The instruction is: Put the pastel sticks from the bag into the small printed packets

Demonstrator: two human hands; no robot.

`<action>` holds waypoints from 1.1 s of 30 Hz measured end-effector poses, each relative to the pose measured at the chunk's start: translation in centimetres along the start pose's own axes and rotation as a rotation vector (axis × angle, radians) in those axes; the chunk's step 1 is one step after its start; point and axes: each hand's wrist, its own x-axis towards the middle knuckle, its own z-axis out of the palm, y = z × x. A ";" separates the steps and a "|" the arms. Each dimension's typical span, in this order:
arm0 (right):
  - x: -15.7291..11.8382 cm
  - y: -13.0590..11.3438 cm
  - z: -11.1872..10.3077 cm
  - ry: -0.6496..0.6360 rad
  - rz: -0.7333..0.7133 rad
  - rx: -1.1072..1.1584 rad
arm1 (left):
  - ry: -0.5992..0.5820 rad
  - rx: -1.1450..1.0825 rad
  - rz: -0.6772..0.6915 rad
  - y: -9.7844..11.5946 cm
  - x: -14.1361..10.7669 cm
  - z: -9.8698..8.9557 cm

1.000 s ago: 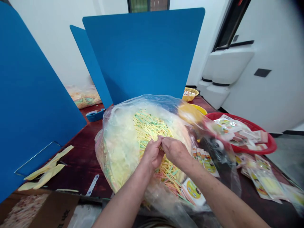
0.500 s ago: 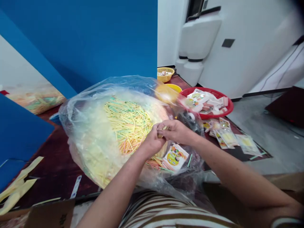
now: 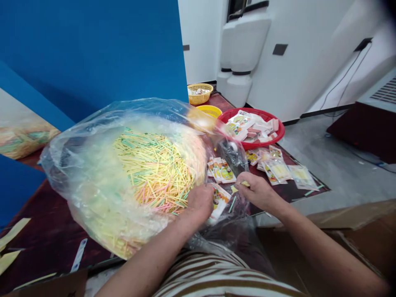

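The thin sticks (image 3: 154, 165) should feel light, stiff and probably brittle; pinch a few gently at mid-length. You see them yellow, green and pink, piled in the clear bag (image 3: 77, 165) on the table (image 3: 46, 222). Your right hand (image 3: 258, 192) pinches a yellow piece (image 3: 246, 183); your left hand (image 3: 201, 201) is curled, contents unclear.

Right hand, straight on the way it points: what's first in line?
Likely the loose film of the clear bag, right by the right hand, maybe touching. The fanned printed packets seem next; depth is unclear in this one view.
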 end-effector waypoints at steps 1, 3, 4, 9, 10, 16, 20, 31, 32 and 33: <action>-0.2 0.1 -0.3 0.042 0.041 0.050 | 0.003 0.001 -0.008 0.0 0.0 0.0; -0.8 0.3 -0.1 0.090 0.099 0.115 | -0.010 -0.003 -0.033 0.2 0.0 0.2; -1.1 0.5 0.1 0.114 0.118 0.137 | -0.017 -0.017 -0.047 0.2 0.0 0.4; -2.0 0.9 1.0 0.260 0.055 0.180 | 0.027 -0.152 -0.091 0.2 0.2 0.7; -2.0 0.8 1.1 0.295 -0.005 0.153 | 0.019 -0.140 -0.071 0.3 0.3 0.4; -2.2 -0.5 3.5 -0.039 -0.166 -0.158 | -0.009 -0.084 0.011 1.6 0.7 -0.8; -2.1 -0.7 3.9 -0.141 -0.094 -0.119 | -0.001 -0.136 -0.041 1.2 1.1 0.0; 0.3 -2.9 2.0 0.045 0.301 0.822 | -0.044 -0.171 -0.126 0.2 1.0 -5.5; 0.5 -3.0 2.4 0.051 0.294 0.850 | -0.040 -0.189 -0.139 0.1 0.8 -6.0; 0.7 -3.1 2.7 0.061 0.278 0.880 | -0.029 -0.210 -0.146 -0.1 0.6 -6.5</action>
